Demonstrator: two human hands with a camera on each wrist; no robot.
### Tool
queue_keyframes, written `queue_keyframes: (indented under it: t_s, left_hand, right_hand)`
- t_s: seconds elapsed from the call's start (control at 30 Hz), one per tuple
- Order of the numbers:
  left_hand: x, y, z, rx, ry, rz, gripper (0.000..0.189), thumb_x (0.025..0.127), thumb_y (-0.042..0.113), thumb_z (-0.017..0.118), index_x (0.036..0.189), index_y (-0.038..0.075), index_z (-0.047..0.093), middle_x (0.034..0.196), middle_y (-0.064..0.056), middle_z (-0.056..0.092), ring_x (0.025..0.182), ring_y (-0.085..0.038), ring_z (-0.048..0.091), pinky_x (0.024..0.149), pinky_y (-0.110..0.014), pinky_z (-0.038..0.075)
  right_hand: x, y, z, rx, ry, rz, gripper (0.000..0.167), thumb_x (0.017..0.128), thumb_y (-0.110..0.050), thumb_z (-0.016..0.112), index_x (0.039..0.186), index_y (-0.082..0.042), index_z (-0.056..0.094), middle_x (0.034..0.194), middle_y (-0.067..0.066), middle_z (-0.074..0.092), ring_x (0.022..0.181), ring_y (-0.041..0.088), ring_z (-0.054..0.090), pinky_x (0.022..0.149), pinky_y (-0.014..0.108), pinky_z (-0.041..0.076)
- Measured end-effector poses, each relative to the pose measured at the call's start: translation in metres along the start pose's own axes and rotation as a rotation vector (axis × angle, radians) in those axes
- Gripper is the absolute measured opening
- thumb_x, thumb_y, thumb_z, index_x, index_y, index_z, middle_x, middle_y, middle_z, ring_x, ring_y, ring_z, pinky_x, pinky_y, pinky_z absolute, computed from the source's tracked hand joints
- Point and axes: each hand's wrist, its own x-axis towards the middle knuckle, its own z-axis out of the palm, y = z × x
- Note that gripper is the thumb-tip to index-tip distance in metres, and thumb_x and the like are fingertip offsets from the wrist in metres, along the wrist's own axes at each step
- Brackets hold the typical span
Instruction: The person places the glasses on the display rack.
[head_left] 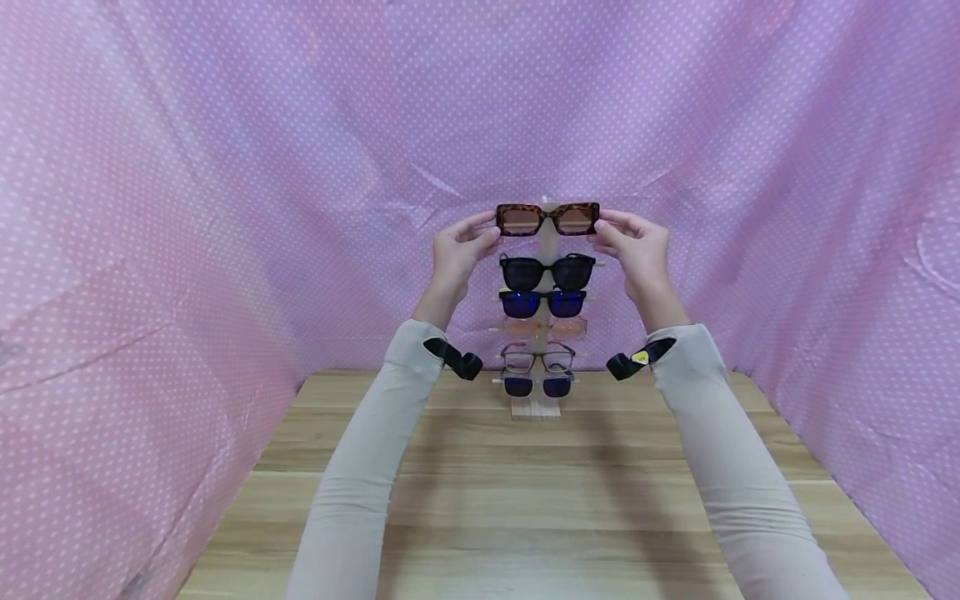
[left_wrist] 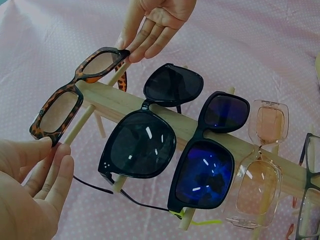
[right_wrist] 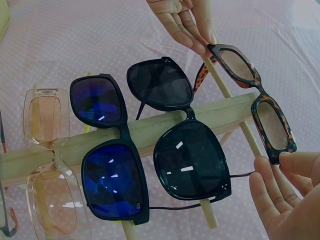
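A pair of tortoiseshell sunglasses (head_left: 547, 215) with brown lenses is at the top of a wooden glasses stand (head_left: 536, 410). My left hand (head_left: 459, 252) pinches its left corner between thumb and fingers, and my right hand (head_left: 637, 250) pinches the right corner. In the left wrist view the frame's bridge lies by the top end of the upright post (left_wrist: 112, 100), near the uppermost peg (left_wrist: 80, 125). One leopard-patterned temple (right_wrist: 201, 77) shows behind the frame in the right wrist view. Black sunglasses (head_left: 547, 272) hang just below both hands.
Lower on the stand hang blue-lensed sunglasses (head_left: 521, 304), clear-framed peach glasses (left_wrist: 258, 185), thin-framed eyeglasses (head_left: 517, 359) and dark-lensed glasses (head_left: 557, 387). The stand is at the back of a wooden table (head_left: 525, 492). Pink dotted cloth (head_left: 247, 167) surrounds the table.
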Motion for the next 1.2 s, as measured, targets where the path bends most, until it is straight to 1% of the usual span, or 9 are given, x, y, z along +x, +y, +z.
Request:
queue_keyframes:
  t_s: [0.1,0.27,0.4,0.5,0.6,0.77,0.83,1.07,1.2]
  left_hand:
    - [0.001,-0.001,0.001,0.004,-0.002,0.002,0.035,0.091,-0.007,0.071,0.126,-0.005,0.068,0.086,-0.001,0.074,0.075,-0.012,0.073,0.081,-0.028,0.064]
    - [0.001,-0.002,0.001,0.005,-0.006,0.006,0.035,0.091,-0.007,0.070,0.126,-0.006,0.068,0.083,0.000,0.073,0.074,-0.011,0.072,0.084,-0.031,0.063]
    - [0.002,-0.003,0.001,-0.002,-0.005,0.008,0.035,0.091,-0.007,0.070,0.126,-0.006,0.068,0.084,-0.001,0.073,0.077,-0.014,0.073,0.095,-0.044,0.059]
    - [0.002,-0.004,0.001,-0.009,-0.002,0.006,0.035,0.091,-0.008,0.070,0.126,-0.006,0.068,0.085,-0.002,0.074,0.078,-0.015,0.073,0.100,-0.051,0.055]
    - [0.002,-0.005,0.000,-0.007,-0.002,0.002,0.035,0.091,-0.008,0.070,0.126,-0.005,0.068,0.086,-0.002,0.074,0.079,-0.014,0.074,0.098,-0.048,0.057]
    - [0.000,-0.004,-0.001,-0.009,-0.011,-0.001,0.035,0.092,-0.007,0.069,0.126,-0.006,0.068,0.087,-0.001,0.073,0.077,-0.013,0.073,0.085,-0.033,0.063]
    - [0.000,-0.003,-0.002,-0.019,-0.019,-0.009,0.035,0.092,-0.007,0.069,0.127,-0.006,0.067,0.089,-0.002,0.074,0.078,-0.013,0.074,0.084,-0.030,0.064]
    - [-0.002,-0.001,-0.007,-0.027,-0.057,-0.047,0.035,0.095,-0.004,0.066,0.130,-0.006,0.065,0.093,-0.002,0.072,0.079,-0.012,0.073,0.100,-0.044,0.056]
    - [-0.003,-0.001,-0.008,-0.011,-0.064,-0.075,0.035,0.096,0.000,0.067,0.130,-0.004,0.065,0.094,-0.001,0.071,0.080,-0.010,0.073,0.100,-0.041,0.057]
  right_hand:
    - [0.001,0.002,0.000,0.024,-0.001,0.003,0.024,0.092,0.005,0.070,0.115,0.009,0.071,0.079,0.000,0.077,0.068,0.012,0.075,0.069,0.022,0.063]
    - [0.003,0.004,-0.001,0.046,0.005,0.006,0.019,0.092,0.006,0.070,0.111,0.005,0.073,0.079,0.000,0.078,0.067,0.012,0.075,0.069,0.023,0.063]
    - [0.001,0.004,-0.002,0.039,-0.001,0.015,0.023,0.092,0.003,0.072,0.114,0.006,0.072,0.079,0.000,0.078,0.068,0.011,0.075,0.069,0.022,0.063]
    - [0.001,0.003,-0.003,0.037,-0.003,0.024,0.020,0.092,0.002,0.072,0.112,0.004,0.073,0.078,0.000,0.078,0.069,0.011,0.076,0.069,0.022,0.063]
    - [0.001,0.003,-0.004,0.045,0.000,0.033,0.017,0.092,0.003,0.072,0.108,0.002,0.075,0.078,0.001,0.078,0.069,0.012,0.076,0.069,0.023,0.063]
    - [0.001,0.001,-0.005,0.035,-0.009,0.038,0.016,0.093,0.003,0.071,0.108,0.001,0.076,0.079,0.001,0.078,0.070,0.012,0.076,0.071,0.023,0.063]
    - [0.000,0.000,-0.005,0.022,-0.012,0.042,0.016,0.093,0.002,0.070,0.108,0.000,0.076,0.079,0.001,0.078,0.070,0.012,0.076,0.071,0.023,0.063]
    - [-0.001,-0.001,-0.009,-0.008,-0.039,0.069,0.015,0.094,0.000,0.070,0.108,-0.001,0.076,0.080,0.002,0.079,0.074,0.013,0.076,0.074,0.023,0.063]
    - [-0.002,-0.002,-0.012,0.003,-0.050,0.073,0.016,0.094,-0.001,0.070,0.109,0.000,0.075,0.082,0.002,0.079,0.075,0.013,0.077,0.076,0.024,0.063]
